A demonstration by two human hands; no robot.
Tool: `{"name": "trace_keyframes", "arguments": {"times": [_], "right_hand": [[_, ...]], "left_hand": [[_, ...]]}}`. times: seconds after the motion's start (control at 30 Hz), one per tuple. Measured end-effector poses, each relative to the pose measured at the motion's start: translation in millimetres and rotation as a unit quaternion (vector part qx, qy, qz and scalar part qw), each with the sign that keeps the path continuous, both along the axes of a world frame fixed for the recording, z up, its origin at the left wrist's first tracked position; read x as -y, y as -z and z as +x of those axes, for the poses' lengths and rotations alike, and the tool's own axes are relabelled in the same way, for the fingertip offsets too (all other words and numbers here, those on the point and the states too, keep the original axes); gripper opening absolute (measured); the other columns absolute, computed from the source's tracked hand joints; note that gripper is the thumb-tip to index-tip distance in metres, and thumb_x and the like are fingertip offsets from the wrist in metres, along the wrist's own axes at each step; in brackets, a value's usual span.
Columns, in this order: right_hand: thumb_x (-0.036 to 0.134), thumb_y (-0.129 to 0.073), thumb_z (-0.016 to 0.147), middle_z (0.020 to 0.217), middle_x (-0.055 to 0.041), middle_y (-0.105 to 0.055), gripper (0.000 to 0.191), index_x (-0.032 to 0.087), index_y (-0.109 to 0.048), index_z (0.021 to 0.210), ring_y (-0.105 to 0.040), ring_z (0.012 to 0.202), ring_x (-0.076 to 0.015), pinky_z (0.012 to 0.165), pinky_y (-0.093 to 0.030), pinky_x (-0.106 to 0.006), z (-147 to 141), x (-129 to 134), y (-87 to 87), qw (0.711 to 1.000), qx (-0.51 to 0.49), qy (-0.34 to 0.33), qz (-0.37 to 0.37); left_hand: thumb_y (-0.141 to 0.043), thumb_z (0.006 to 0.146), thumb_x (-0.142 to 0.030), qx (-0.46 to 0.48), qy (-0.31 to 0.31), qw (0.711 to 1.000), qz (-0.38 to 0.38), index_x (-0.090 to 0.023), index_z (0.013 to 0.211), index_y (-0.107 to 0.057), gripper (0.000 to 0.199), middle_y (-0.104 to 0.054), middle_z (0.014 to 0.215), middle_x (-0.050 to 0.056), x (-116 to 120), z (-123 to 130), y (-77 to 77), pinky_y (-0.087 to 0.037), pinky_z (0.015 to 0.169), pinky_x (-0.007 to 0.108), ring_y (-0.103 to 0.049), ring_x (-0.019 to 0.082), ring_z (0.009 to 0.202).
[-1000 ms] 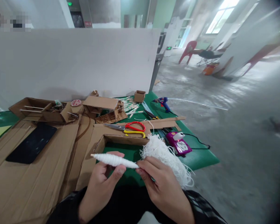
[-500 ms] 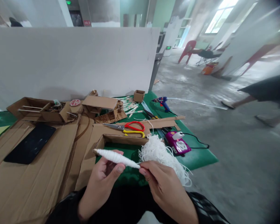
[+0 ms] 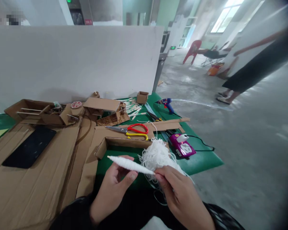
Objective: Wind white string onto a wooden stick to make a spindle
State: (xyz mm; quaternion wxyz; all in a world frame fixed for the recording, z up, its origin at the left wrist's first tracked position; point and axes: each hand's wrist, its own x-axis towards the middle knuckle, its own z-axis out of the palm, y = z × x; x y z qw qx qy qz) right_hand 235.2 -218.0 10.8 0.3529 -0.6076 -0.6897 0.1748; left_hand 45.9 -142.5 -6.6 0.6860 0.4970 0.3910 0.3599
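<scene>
Right now I see a flat black slab (image 3: 30, 147) on cardboard (image 3: 26, 188) toward the left of the table (image 3: 206, 161). My left grip (image 3: 111, 191), near the near edge, pinches a white thread-wound stick (image 3: 128, 164) around its middle; scissors (image 3: 136, 131) lie beyond. My right grip (image 3: 182, 195) pinches its right tip, by a string tangle (image 3: 157, 153). A purple power strip (image 3: 182, 147) sits near the right corner.

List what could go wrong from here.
Snag: the loose white cord lies tangled against the right hand and could knot.
Slip: the white-wound stick, held in both hands, left included, tapers at its ends, so turns might slide off.
Catch: the purple power strip sits beside the pile; strands may hook it.
</scene>
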Motion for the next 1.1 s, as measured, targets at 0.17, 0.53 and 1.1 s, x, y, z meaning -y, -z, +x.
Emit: {"name": "trace_keyframes", "arguments": {"times": [0.17,0.53,1.1], "right_hand": [[0.026,-0.045,0.097,0.071,0.0004,-0.060,0.008,0.023,-0.052,0.095,-0.052,0.059,-0.0160,0.055,-0.038,-0.028,6,7,2.9,0.997,-0.007,0.028,-0.075],[0.026,-0.037,0.100,0.075,-0.0010,-0.062,0.021,0.022,-0.054,0.088,-0.055,0.064,-0.0161,0.058,-0.038,-0.027,10,7,6.0,0.997,0.018,-0.008,-0.071],[0.024,-0.037,0.100,0.077,-0.0035,-0.062,0.023,0.021,-0.055,0.086,-0.055,0.070,-0.0174,0.062,-0.037,-0.028,13,6,8.4,0.994,0.044,-0.039,-0.087]], "left_hand": [[-0.065,0.087,-0.032,-0.016,-0.001,1.000,0.025,-0.025,0.117,-0.055,0.032,-0.064,0.105,0.001,2,4,7.2,-0.048,0.078,0.022,-0.060,0.013,0.092],[-0.070,0.083,-0.032,0.030,0.014,0.999,-0.016,-0.022,0.120,-0.052,0.042,-0.063,0.089,0.000,1,11,14.7,-0.047,0.066,0.020,-0.057,0.011,0.077],[-0.070,0.081,-0.023,0.030,0.009,0.999,0.013,-0.023,0.111,-0.050,0.036,-0.055,0.091,-0.002,2,14,23.4,-0.045,0.062,0.018,-0.052,0.009,0.072]]}}
